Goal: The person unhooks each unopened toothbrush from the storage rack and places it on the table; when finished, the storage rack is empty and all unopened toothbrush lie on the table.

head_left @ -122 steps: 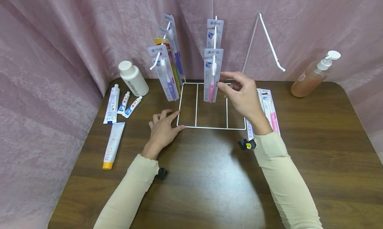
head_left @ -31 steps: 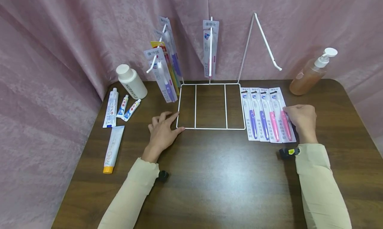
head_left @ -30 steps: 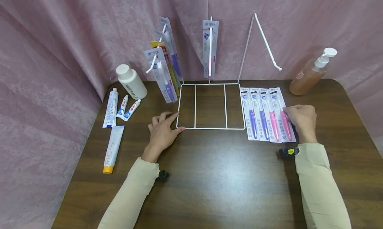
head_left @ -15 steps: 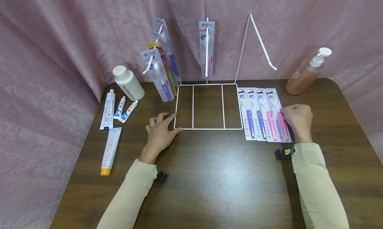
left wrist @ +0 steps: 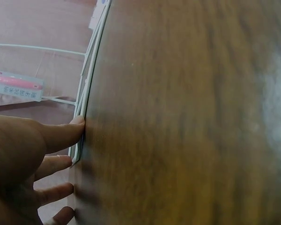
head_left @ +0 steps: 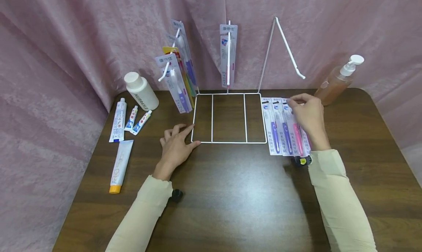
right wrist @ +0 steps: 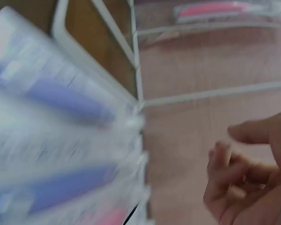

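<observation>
My left hand rests at the front left corner of a white wire rack, thumb and forefinger touching its base wire. In the left wrist view, the left hand has its fingers spread. Over the top end of a row of packaged toothbrushes is my right hand, partly covering the rightmost pack with a pink handle. In the right wrist view, the right hand holds nothing, a gap showing between thumb and fingers. One toothbrush pack hangs on the middle hook; several packs hang on the left one.
At the back right stands a pump bottle of amber liquid, close behind the right hand. A white bottle and several toothpaste tubes are at the left. The rack's right hook juts forward, bare.
The front pack from the middle hook now lies rightmost in the row on the table. My right hand has let it go and moved back and left over the packs. The left hand stays put.
</observation>
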Demonstrator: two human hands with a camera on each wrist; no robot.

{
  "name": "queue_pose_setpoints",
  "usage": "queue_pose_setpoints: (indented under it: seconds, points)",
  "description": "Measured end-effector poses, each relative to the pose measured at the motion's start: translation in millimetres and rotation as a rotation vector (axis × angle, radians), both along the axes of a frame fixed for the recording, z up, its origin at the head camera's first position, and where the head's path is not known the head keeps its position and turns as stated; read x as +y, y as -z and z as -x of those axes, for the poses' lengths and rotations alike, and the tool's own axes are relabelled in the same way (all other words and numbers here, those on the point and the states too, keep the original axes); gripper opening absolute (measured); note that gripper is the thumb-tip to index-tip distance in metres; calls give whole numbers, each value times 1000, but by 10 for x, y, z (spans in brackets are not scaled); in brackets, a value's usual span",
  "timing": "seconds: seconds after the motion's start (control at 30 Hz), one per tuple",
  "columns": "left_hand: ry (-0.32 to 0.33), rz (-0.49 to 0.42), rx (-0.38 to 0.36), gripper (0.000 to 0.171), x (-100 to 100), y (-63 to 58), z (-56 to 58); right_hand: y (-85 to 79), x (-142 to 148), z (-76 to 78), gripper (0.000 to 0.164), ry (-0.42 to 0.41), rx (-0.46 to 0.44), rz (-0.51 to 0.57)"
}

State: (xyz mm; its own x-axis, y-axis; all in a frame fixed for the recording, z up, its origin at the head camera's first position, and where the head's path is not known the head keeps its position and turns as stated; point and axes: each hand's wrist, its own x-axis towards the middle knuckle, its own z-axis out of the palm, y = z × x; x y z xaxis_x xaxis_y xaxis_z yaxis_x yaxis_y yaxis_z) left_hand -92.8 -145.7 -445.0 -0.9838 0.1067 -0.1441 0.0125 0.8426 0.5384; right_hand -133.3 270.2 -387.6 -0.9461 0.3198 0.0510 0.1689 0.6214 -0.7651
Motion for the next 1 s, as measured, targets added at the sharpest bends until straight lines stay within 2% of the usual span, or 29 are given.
queue_pose_setpoints:
  seconds: [0.17,0.33,0.53,0.67,0.77,1.0]
  points:
    - [6,-10,-6,73,-1,50,8,-200,-355,176,30,-120,161,116]
    - [0,-18,-7,74,-7,73,12,-390,-708,397,31,-224,215,243]
    - [-6,-2,-3,73,-14,32,18,-566,-1065,667,34,-322,279,327]
    - [-9,-1,-11,74,-5,25,25,-634,-1226,777,35,-340,290,362]
    - [-9,-5,-20,74,-4,24,27,-685,-1315,836,33,-333,287,349]
    - [-10,0,-24,74,-7,20,17,-785,-1443,946,21,-304,284,334]
